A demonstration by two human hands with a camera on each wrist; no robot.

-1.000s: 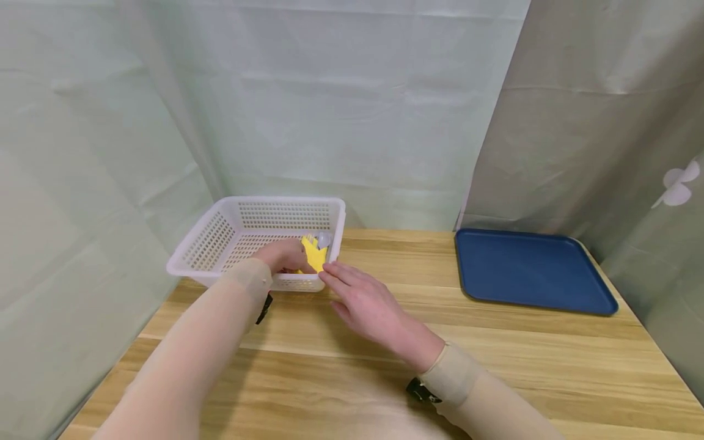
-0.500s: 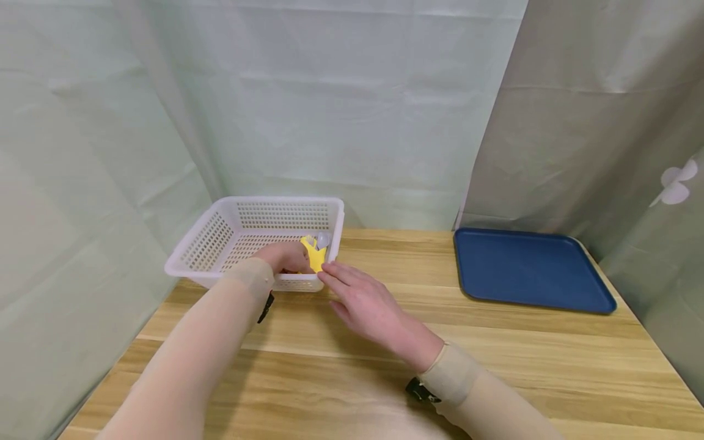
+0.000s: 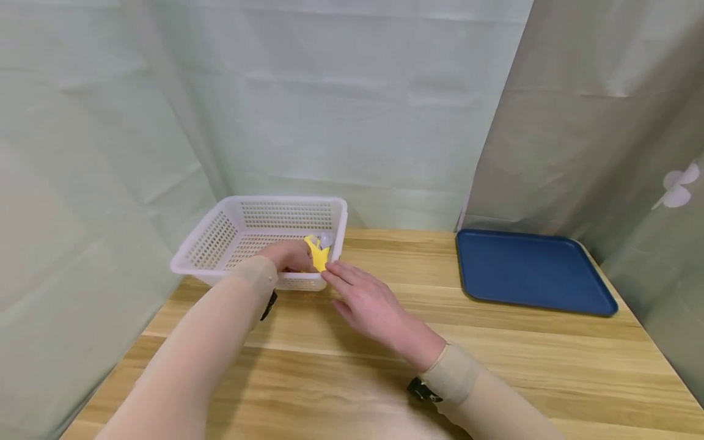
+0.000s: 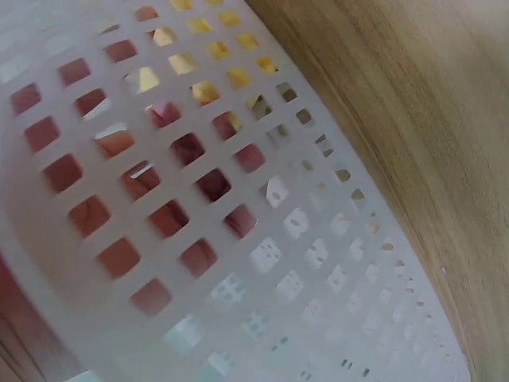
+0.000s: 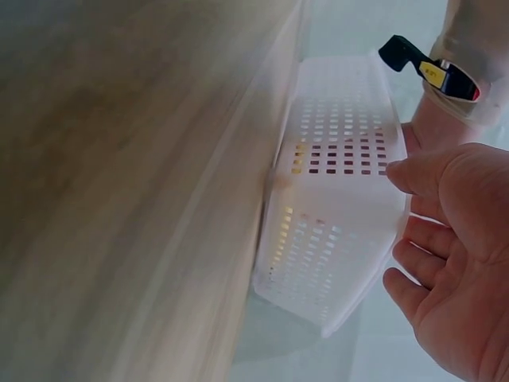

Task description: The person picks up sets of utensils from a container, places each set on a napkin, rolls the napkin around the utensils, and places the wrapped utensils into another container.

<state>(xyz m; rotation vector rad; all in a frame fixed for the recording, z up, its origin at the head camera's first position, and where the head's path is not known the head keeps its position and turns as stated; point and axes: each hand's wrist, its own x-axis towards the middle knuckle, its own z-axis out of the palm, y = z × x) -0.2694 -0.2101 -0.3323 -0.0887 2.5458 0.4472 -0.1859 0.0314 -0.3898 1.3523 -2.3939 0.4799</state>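
Note:
A white perforated plastic basket [image 3: 286,201] stands on the table at the centre left in the head view. My left hand [image 3: 288,253] reaches down inside its near right part, fingers mostly hidden by the near wall and by the hand itself. Against that hand lies a yellow thing [image 3: 320,255] with pointed upper corners, beside a pale translucent piece [image 3: 326,240] with a rounded end. Through the basket holes the left wrist view shows parts of the hand and yellow patches. My right hand [image 3: 371,304], fingers nearly straight, touches the basket's near right corner with its fingertips.
A dark blue tray [image 3: 533,272] lies flat at the right rear of the wooden table [image 3: 341,379]. Pale curtains [image 3: 352,110] hang behind the table and along both sides.
The left hand shifts only slightly within the basket, beside the yellow thing. The right hand keeps its place at the corner; the basket and tray stay put.

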